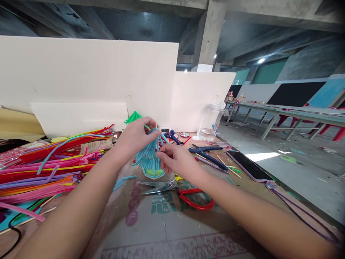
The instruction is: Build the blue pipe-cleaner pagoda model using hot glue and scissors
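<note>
A small blue pleated, tiered craft model [147, 154], apparently made of pipe cleaners, stands on the cardboard-topped table with a pale green patch low on its front. At its top my left hand [140, 133] is closed, thumb and fingers pinching near a thin wooden stick that pokes up. My right hand [178, 158] is closed at the model's right side, fingertips pressed on a blue strand there. Just in front lie scissors [164, 187] with red handles, blades pointing left. Short blue pipe-cleaner pieces [125, 181] lie left of the blades.
Bundles of coloured pipe cleaners [54, 169] cover the left side. A green model [133, 117] stands behind my left hand. At right are dark-handled pliers [210, 154], a phone [249, 165] and a clear jug [210, 122]. White boards [88, 68] rise at the back.
</note>
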### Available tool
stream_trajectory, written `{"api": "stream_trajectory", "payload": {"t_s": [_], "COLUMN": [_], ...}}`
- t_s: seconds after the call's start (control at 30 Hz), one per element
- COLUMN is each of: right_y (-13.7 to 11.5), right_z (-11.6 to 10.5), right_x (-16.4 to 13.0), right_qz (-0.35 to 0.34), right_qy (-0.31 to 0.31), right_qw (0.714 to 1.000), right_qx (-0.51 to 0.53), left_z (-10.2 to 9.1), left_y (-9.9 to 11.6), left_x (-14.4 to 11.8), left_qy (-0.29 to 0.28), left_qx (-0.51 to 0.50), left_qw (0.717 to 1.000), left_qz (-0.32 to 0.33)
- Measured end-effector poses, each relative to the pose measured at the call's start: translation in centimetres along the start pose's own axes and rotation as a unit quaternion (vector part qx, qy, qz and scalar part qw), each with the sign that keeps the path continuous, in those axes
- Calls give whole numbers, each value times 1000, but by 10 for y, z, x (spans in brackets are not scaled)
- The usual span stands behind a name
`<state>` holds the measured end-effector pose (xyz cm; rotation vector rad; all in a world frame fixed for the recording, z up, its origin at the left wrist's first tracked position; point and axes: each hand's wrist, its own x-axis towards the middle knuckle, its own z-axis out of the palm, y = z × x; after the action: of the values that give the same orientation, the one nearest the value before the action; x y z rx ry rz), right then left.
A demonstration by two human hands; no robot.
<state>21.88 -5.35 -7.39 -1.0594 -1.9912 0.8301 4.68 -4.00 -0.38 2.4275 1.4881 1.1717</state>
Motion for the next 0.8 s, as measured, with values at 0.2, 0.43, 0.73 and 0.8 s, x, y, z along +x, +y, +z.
{"api": "stream_trajectory", "payload": {"t_s": [0.2,0.43,0.73,0.8], "right_y": [-6,-10,-4,-4], "right_z": [9,14,15,14], "right_x": [-5,-6,-4,-4], "right_qz": [65,120,110,106], "right_qy": [-35,-69,-55,-54], "right_qw": [992,970,976,976], "right_qx": [105,201,182,180], "left_z": [-2,-3,-4,-5], "left_y": [-2,-4,-1,-1], "left_x": [0,1,-1,-1], "left_qy": [-2,-7,-10,-10], "left_qx": [2,-3,-5,-3], "left_qw": [1000,1000,1000,1000], "left_qz": [-3,-5,-3,-4]}}
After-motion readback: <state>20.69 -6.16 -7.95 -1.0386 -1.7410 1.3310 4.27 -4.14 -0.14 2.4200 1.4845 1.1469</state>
